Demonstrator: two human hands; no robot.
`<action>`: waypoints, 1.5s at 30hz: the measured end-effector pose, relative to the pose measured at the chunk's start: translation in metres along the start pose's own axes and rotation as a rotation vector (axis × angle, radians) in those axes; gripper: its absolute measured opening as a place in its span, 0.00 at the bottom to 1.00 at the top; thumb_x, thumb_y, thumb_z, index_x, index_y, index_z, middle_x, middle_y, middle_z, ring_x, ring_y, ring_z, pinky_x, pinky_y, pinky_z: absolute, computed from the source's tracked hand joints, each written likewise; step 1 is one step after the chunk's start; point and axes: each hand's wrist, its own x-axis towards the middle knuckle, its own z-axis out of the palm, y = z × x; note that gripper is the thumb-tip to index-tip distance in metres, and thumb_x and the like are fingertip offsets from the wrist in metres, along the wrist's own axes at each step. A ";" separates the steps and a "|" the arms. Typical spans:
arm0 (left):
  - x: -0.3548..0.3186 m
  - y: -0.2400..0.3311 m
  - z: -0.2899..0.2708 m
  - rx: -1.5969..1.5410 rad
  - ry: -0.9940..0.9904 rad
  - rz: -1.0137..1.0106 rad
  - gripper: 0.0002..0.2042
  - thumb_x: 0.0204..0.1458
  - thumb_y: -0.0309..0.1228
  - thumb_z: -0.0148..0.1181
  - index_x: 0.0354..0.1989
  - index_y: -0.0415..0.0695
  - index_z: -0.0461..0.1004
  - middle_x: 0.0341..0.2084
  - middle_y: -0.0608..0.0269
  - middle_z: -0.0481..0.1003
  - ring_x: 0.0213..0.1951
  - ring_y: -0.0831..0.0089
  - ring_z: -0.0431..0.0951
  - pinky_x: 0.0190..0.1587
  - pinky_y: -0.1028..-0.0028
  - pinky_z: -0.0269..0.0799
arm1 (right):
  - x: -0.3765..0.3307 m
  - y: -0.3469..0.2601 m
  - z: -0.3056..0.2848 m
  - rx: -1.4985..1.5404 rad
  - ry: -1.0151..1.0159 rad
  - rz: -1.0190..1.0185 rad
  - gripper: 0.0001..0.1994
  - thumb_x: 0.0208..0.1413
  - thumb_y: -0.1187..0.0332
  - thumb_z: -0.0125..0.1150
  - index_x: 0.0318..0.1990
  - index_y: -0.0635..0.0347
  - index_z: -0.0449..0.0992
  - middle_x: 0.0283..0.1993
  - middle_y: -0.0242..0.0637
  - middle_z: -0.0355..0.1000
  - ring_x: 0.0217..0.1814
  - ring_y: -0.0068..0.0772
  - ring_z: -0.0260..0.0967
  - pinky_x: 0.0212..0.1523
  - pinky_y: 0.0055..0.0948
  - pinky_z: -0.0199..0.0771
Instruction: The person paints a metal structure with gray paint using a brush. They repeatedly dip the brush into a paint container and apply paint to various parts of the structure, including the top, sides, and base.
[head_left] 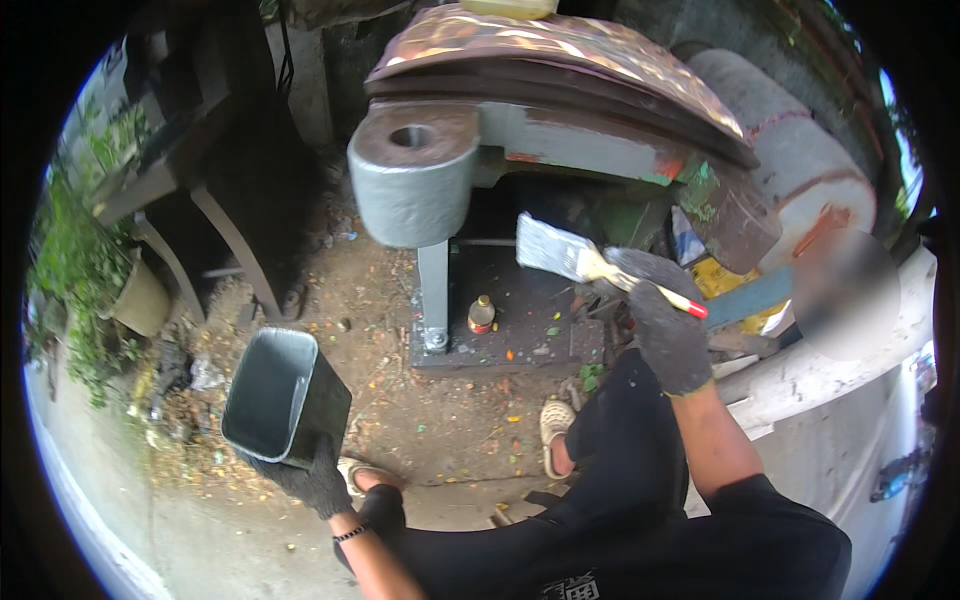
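Person crouched, dark clothing, both hands in dark knit gloves. Sandalled feet on bare dirt ground (440,420) littered with small coloured flecks.

Left hand (305,480): low at left, fingers clamped on the bottom corner of a rectangular tin container (283,395). Container is tilted, its open mouth turned up toward the camera; inside walls coated grey. Contents cannot be told apart from the coating.

Right hand (668,335): raised at right, fingers closed around the handle of a flat paintbrush (580,260). Handle pale with a red tip that sticks out past the glove; bristles grey, pointing left and up, held in the air just short of the machine.

Beyond the hands: heavy metal machine part (412,180), a rounded boss with a hole on top, freshly grey on its sides, rust-brown on top, carried on a narrow grey post. Base plate (510,320) dark, under the post; a small bottle (481,314) with a yellowish cap stands on it, just right of the post.

Farther back: curved rusty plates (560,60) stacked on top of the machine. Left rear, dark metal frame (190,190) and green plants (75,260).
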 end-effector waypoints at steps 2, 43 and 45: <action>-0.010 0.017 -0.009 -0.013 0.043 -0.007 0.65 0.33 0.37 0.81 0.83 0.44 0.45 0.77 0.47 0.56 0.76 0.51 0.59 0.78 0.52 0.57 | 0.009 0.009 0.013 0.107 -0.016 -0.113 0.16 0.68 0.72 0.62 0.61 0.68 0.79 0.54 0.42 0.82 0.55 0.31 0.79 0.57 0.30 0.78; -0.082 0.175 -0.019 0.150 0.075 -0.149 0.43 0.53 0.32 0.63 0.78 0.35 0.52 0.70 0.42 0.65 0.69 0.49 0.68 0.71 0.54 0.68 | 0.028 0.039 0.080 0.182 0.085 -0.670 0.14 0.58 0.82 0.65 0.51 0.61 0.82 0.53 0.48 0.81 0.57 0.52 0.80 0.57 0.44 0.81; -0.074 0.151 -0.037 0.071 0.079 -0.191 0.51 0.43 0.26 0.70 0.80 0.38 0.50 0.69 0.44 0.65 0.67 0.51 0.70 0.69 0.52 0.71 | 0.023 0.038 0.068 0.192 0.086 -0.691 0.14 0.58 0.82 0.65 0.51 0.62 0.81 0.54 0.48 0.81 0.57 0.51 0.80 0.57 0.44 0.81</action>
